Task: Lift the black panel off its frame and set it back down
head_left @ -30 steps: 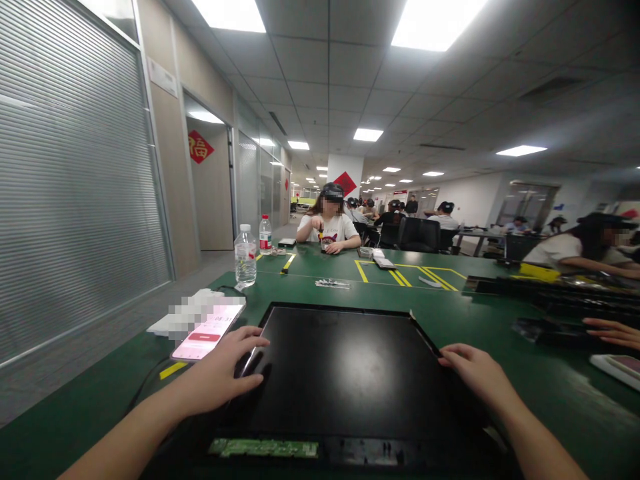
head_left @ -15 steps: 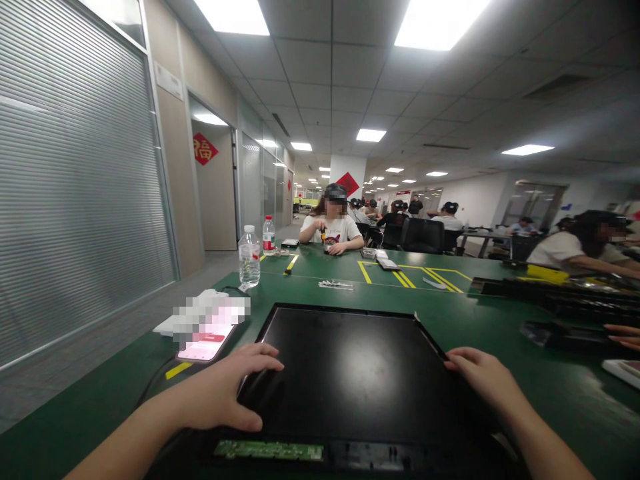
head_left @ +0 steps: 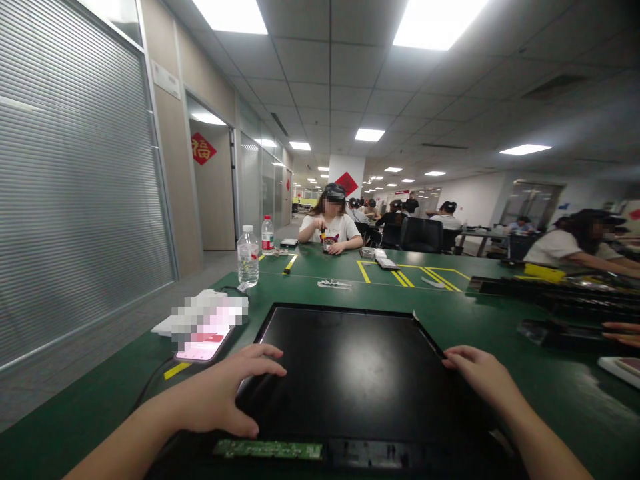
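A flat black display panel [head_left: 320, 373] with a thin raised frame lies face up on the green table in front of me. Along its near edge is a narrow green circuit board [head_left: 270, 449]. My left hand [head_left: 227, 390] reaches over the panel's left side, its fingers and thumb spread wide apart. Whether its palm rests on the frame cannot be made out. At the right edge, my right hand [head_left: 477, 373] pinches the frame between thumb and fingers; its fingertips are partly hidden under the rim.
Left of the panel are a lit phone [head_left: 200, 347] with a cable and a water bottle [head_left: 248, 257]. A small plastic packet [head_left: 334, 284] lies beyond the panel. Black parts [head_left: 565, 332] are at the right, near another person's hand [head_left: 623, 332]. A person [head_left: 331, 223] sits opposite.
My left thumb has moved slightly down toward the circuit board, and the left fingers have shifted a little to the right. The right hand keeps its place at the panel's edge.
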Tool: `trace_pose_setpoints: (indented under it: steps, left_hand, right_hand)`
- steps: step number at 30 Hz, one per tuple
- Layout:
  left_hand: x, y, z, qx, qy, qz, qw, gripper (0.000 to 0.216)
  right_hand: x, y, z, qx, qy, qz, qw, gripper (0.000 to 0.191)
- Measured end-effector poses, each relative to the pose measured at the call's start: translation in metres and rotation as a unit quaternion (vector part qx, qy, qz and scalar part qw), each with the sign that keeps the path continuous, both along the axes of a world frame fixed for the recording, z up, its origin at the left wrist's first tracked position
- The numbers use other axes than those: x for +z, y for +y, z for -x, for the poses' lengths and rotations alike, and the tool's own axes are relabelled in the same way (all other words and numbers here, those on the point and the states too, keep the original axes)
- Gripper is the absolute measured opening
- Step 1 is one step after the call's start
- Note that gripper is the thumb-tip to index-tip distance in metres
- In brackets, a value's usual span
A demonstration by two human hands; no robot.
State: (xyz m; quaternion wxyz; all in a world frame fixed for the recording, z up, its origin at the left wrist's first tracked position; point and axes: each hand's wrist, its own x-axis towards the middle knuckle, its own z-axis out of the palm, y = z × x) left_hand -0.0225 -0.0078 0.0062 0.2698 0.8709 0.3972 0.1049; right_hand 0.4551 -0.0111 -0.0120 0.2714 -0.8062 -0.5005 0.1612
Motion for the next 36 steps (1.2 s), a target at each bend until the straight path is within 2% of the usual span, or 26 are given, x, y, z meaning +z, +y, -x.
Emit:
trace_pose_setpoints:
  steps: [17,28,31,36]
  left_hand:
    - [0.008,-0.01,-0.007,-0.007,-0.007,-0.013,1.0,0.062]
    - [0.005,-0.007,-0.005,-0.009,-0.009,-0.012,1.0,0.063]
    - [0.002,-0.003,0.0,0.015,-0.013,-0.006,1.0,0.062]
    - [-0.01,0.007,0.004,0.115,-0.02,-0.054,0.992,0.049]
  right_hand:
    - [-0.005,0.0,-0.001,0.007,-0.004,-0.028,1.0,0.03]
    - [-0.003,0.0,0.001,-0.001,-0.007,-0.028,1.0,0.03]
    - [-0.001,-0.001,0.004,-0.001,-0.002,-0.021,1.0,0.03]
    - [0.004,-0.004,0.008,-0.01,-0.001,-0.022,1.0,0.03]
